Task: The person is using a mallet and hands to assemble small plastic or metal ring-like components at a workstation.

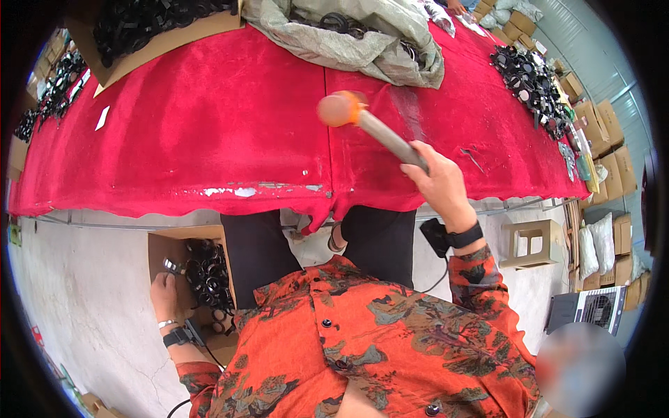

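My right hand [440, 182] is closed around the grey handle of a mallet [391, 138], raised over the red-covered table. The mallet's round head is brownish with an orange collar and points up to the left. Low at the left, my left hand [164, 291] is at the cardboard box [159, 244] on the floor. Its fingers pinch a small shiny metal ring-like piece [173, 265]; the exact kind is too small to make out. Inside that box lies a heap of black ring-shaped parts [208, 273].
Red cloth covers the table [230, 132]. A sack [390, 52] of dark parts and a cardboard box [164, 35] of black pieces stand at its far side. More black parts [533, 87] are heaped at the right. A beige stool [533, 244] stands on the floor.
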### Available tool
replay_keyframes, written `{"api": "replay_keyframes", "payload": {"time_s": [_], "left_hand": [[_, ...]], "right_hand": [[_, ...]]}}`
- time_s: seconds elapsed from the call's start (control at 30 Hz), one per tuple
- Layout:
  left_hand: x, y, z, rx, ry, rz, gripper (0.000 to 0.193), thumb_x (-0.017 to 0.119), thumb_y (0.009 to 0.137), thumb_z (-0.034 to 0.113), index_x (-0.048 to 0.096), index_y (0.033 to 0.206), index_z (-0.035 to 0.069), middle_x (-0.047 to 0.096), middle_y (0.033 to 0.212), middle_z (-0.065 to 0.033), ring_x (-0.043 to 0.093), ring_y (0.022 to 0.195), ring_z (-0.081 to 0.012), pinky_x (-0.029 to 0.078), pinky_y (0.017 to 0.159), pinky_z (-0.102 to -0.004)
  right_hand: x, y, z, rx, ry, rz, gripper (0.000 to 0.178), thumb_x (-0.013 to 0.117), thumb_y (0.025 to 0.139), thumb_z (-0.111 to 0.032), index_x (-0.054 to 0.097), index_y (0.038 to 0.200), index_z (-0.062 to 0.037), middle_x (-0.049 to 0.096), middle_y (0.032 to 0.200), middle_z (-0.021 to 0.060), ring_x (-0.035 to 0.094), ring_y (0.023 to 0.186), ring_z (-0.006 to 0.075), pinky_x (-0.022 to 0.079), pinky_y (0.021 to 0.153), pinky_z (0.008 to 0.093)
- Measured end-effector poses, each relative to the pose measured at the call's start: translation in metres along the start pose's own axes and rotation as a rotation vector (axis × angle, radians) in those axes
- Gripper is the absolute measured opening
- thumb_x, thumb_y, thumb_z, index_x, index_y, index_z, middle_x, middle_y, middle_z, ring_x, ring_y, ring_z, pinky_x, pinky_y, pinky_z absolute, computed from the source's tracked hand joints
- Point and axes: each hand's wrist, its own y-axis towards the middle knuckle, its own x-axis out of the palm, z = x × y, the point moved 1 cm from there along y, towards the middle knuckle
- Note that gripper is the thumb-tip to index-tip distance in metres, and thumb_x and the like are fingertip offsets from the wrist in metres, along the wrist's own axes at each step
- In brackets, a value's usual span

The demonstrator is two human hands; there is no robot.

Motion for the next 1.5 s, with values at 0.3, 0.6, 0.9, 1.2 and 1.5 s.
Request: {"api": "replay_keyframes", "payload": {"time_s": [0.3,0.6,0.9,1.2,1.5], "left_hand": [[0.025,0.008,0.038,0.058,-0.154,0.077,0.020,0.060,0.090,0.015,0.064,0.096,-0.003,0.067,0.085,-0.0203,0.065,0.082,-0.0352,0.050,0.075,-0.0390],[0.011,0.011,0.142,0.346,-0.401,0.121,0.009,0.059,0.089,0.005,0.062,0.087,-0.003,0.062,0.074,-0.0141,0.059,0.066,-0.0213,0.047,0.064,-0.0306],[-0.029,0.025,0.252,0.871,-0.355,0.260,0.006,0.059,0.087,0.001,0.063,0.092,-0.001,0.065,0.095,-0.0143,0.063,0.087,-0.0271,0.049,0.076,-0.0302],[0.025,0.102,0.258,0.805,0.301,0.256,0.051,0.053,0.093,0.042,0.055,0.129,0.005,0.046,0.141,-0.0184,0.038,0.134,-0.0350,0.027,0.109,-0.0504],[0.025,0.101,0.263,0.757,0.290,0.244,0.050,0.058,0.091,0.037,0.054,0.130,0.005,0.046,0.141,-0.0175,0.038,0.134,-0.0345,0.027,0.110,-0.0495]], "right_hand": [[-0.046,-0.022,0.093,0.365,-0.430,0.215,0.042,0.069,0.083,-0.025,0.059,0.121,-0.0137,0.065,0.092,0.0169,0.064,0.086,0.0375,0.050,0.073,0.0467],[-0.010,0.013,0.129,0.052,-0.224,0.366,0.029,0.065,0.086,-0.016,0.062,0.111,-0.0031,0.062,0.107,0.0188,0.060,0.101,0.0369,0.049,0.085,0.0441],[0.047,-0.017,0.078,0.084,-0.264,0.264,0.035,0.060,0.090,-0.025,0.062,0.117,-0.0031,0.059,0.122,0.0163,0.053,0.117,0.0328,0.038,0.100,0.0445],[0.049,-0.017,0.077,0.075,-0.264,0.266,0.034,0.058,0.090,-0.027,0.062,0.116,-0.0043,0.059,0.122,0.0152,0.053,0.117,0.0322,0.039,0.099,0.0447],[0.050,-0.017,0.077,0.104,-0.268,0.250,0.035,0.058,0.091,-0.027,0.062,0.118,-0.0047,0.058,0.125,0.0151,0.051,0.120,0.0323,0.036,0.101,0.0447]]}}
